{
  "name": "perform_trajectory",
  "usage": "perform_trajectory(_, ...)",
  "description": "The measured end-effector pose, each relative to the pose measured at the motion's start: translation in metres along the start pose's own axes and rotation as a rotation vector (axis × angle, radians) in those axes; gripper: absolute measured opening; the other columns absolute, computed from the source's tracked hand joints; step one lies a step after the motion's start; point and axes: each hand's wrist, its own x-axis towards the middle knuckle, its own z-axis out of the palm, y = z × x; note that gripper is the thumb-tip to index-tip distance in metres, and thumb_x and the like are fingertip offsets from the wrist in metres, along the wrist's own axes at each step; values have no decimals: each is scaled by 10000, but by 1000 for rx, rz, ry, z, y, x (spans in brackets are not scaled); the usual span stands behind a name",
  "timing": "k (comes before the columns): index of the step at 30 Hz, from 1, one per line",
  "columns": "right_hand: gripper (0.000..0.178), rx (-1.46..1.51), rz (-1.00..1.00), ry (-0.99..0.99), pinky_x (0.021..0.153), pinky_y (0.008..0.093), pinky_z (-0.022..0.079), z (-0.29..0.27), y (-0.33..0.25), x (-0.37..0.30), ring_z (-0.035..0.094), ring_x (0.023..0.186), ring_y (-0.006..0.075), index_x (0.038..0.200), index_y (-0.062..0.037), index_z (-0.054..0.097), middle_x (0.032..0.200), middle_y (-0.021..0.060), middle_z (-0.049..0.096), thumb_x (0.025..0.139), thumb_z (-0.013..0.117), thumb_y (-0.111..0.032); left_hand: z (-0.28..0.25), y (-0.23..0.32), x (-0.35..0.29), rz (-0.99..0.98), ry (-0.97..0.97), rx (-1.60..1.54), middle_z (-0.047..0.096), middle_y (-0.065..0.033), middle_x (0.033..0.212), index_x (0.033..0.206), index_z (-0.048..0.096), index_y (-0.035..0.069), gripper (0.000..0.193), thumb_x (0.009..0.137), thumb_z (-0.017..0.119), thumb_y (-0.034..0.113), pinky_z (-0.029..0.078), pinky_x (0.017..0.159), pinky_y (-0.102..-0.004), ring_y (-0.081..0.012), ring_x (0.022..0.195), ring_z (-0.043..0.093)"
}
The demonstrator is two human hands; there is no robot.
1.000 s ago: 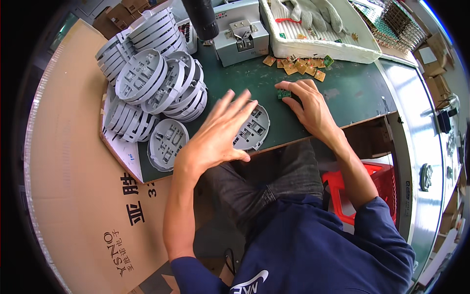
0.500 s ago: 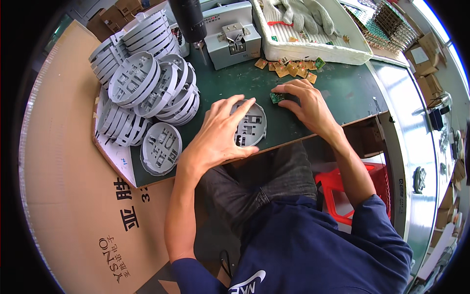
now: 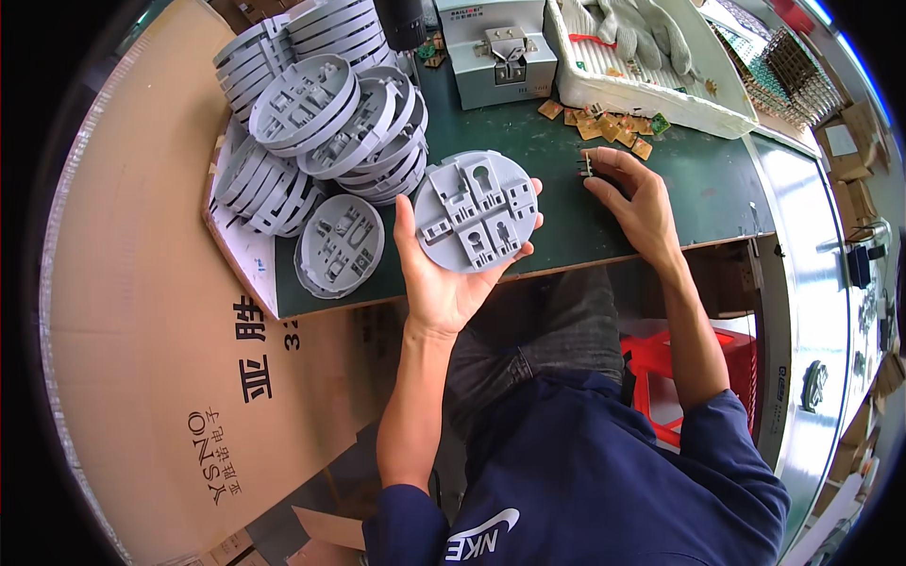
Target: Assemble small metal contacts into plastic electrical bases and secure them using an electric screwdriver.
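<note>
My left hand [image 3: 444, 283] holds a round grey plastic base plate [image 3: 477, 211] in its palm, ribbed inner side facing up, lifted over the front edge of the green table [image 3: 566, 226]. My right hand [image 3: 634, 198] rests on the table to the right and pinches a small green circuit board [image 3: 586, 167] between thumb and fingers. More small circuit boards [image 3: 609, 125] lie loose just beyond that hand.
A heap of several grey round plates [image 3: 326, 123] covers the table's left part, with one plate [image 3: 340, 245] lying flat by the front edge. A grey metal machine [image 3: 500, 61] and a white tray [image 3: 651, 85] with gloves stand behind. A large cardboard sheet [image 3: 142, 358] lies to the left.
My left hand has picked the grey plate up from the table and turned it face up in the palm. My right hand has lifted a small circuit board from the table.
</note>
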Motion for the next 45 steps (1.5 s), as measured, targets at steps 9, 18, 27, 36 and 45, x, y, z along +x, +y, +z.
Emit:
perform_trajectory(9, 344, -205, -75, -11, 977, 299, 512, 4, -8, -3, 673, 1106, 156, 1232, 28, 667, 1195, 99, 713, 916, 736, -87, -6, 1, -4, 14, 34, 74, 521, -307, 1426, 1494, 426, 25, 903, 962, 386, 754, 576, 891, -464, -406, 1171, 636)
perform_trajectory(18, 332, 42, -21, 18, 1003, 298, 502, -4, 1, -2, 659, 1126, 153, 1239, 31, 660, 1203, 75, 709, 922, 719, -49, -3, -1, 1, 80, 17, 221, 610, -197, 1347, 1447, 474, -1, 825, 1003, 378, 688, 538, 890, -468, -384, 1172, 634)
perform_trajectory(27, 363, -25, -38, -13, 985, 278, 470, -1, 15, 1, 627, 1098, 141, 1321, -12, 640, 1181, 62, 686, 960, 668, -43, -19, -17, -102, -33, 125, 202, 625, -147, 1354, 1452, 485, 28, 776, 984, 505, 646, 562, 921, -481, -269, 1162, 655)
perform_trajectory(36, 341, -1, -93, -18, 1063, 309, 426, -13, 25, 3, 605, 1162, 174, 1329, 42, 623, 1253, 101, 675, 1025, 608, -112, -69, -48, -416, 857, 794, -174, 500, -300, 1448, 1442, 499, 26, 786, 930, 542, 619, 503, 970, -540, -441, 1249, 550)
perform_trajectory(45, 391, -63, -69, -8, 1042, 303, 433, -20, 24, 6, 603, 1137, 168, 1345, 38, 619, 1246, 94, 678, 1012, 640, -166, -68, -79, -646, 1817, 927, -351, 158, -249, 1659, 1606, 79, -4, 1228, 801, 743, 643, 209, 1237, -620, -437, 1519, 192)
